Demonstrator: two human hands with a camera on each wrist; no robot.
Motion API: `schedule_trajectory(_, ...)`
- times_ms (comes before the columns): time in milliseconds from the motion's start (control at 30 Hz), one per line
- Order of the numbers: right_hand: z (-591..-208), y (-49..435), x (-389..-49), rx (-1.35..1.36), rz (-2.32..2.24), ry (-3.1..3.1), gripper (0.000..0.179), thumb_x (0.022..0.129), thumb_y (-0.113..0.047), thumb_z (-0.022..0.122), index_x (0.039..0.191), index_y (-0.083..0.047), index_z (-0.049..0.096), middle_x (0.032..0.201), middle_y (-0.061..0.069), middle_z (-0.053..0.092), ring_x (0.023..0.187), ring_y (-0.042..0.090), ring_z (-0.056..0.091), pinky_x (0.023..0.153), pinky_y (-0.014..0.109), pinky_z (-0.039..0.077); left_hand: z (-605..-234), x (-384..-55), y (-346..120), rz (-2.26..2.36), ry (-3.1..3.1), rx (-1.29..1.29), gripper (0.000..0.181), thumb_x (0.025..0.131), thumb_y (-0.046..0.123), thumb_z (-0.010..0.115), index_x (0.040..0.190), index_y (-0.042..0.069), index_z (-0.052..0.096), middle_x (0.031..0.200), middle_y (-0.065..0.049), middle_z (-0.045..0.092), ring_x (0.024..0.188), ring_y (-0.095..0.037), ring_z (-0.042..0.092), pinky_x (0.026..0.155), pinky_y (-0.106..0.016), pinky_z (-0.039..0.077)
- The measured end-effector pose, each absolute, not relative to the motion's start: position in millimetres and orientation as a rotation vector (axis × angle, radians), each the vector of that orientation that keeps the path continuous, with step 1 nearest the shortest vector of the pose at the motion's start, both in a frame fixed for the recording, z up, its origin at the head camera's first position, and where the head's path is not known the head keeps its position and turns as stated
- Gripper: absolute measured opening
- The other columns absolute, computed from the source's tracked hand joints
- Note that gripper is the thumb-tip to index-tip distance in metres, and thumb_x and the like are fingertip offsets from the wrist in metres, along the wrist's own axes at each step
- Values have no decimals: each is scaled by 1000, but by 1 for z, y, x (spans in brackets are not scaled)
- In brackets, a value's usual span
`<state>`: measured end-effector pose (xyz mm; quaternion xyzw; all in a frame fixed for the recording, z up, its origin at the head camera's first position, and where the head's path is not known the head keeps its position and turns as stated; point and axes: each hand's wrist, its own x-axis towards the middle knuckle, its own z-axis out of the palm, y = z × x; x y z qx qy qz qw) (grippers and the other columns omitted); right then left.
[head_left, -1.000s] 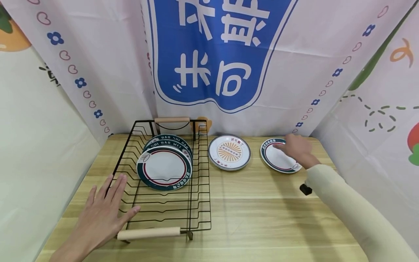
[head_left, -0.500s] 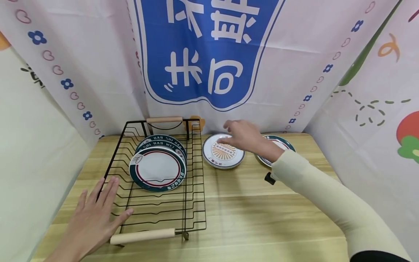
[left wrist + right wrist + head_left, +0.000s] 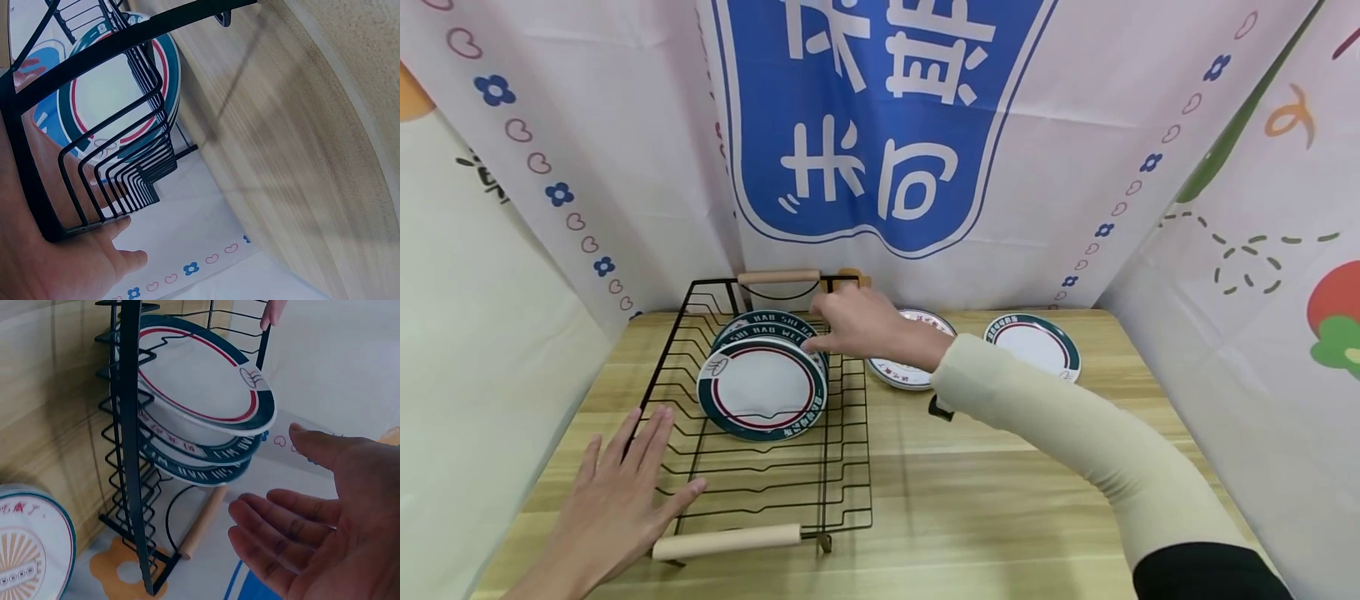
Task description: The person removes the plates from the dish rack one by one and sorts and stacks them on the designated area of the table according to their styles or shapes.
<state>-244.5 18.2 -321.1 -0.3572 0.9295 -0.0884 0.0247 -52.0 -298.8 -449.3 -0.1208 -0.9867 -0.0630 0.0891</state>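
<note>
Three green-rimmed plates leaned there; right hand, nearer, hovered just right, loose-fingered, empty; left hand lay spread!

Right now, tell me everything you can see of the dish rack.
The dish rack looks like bent black metal wire, with a pale, wood-like handle at each end. It stands on the wood-grain table, three green-rimmed plates leaning in its farther part. The left hand rests against its left side.
</note>
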Motion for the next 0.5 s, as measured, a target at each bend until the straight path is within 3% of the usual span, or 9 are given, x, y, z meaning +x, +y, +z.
schedule_trajectory(200, -337, -5, -248, -1178, -331, 2721, 42, 93, -46, 82, 118, -12, 78, 86, -5, 72, 69, 6, 61, 63, 23, 50, -448, -50, -300, -185, -2943, -360, 101, 101, 61, 59, 170, 4, 12, 171, -25, 26, 162, -44, 9, 126, -58, -19)
schedule_trajectory(367, -349, -20, -250, -1207, -332, 2644, 28, 95, -38, 81, 94, -12, 72, 67, -4, 50, 55, 8, 41, 54, 24, 34, -448, -51, -299, -191, -2930, -362, 102, 101, 61, 61, 170, 4, 13, 171, -25, 28, 162, -43, 10, 127, -58, -16)
schedule_trajectory(500, -357, -30, -251, -1202, -322, 2622, 25, 97, -33, 80, 107, -11, 73, 72, -4, 52, 57, 8, 44, 56, 23, 40, -448, -51, -299, -186, -2923, -361, 102, 101, 61, 61, 170, 4, 14, 170, -25, 29, 162, -42, 9, 127, -59, -16)
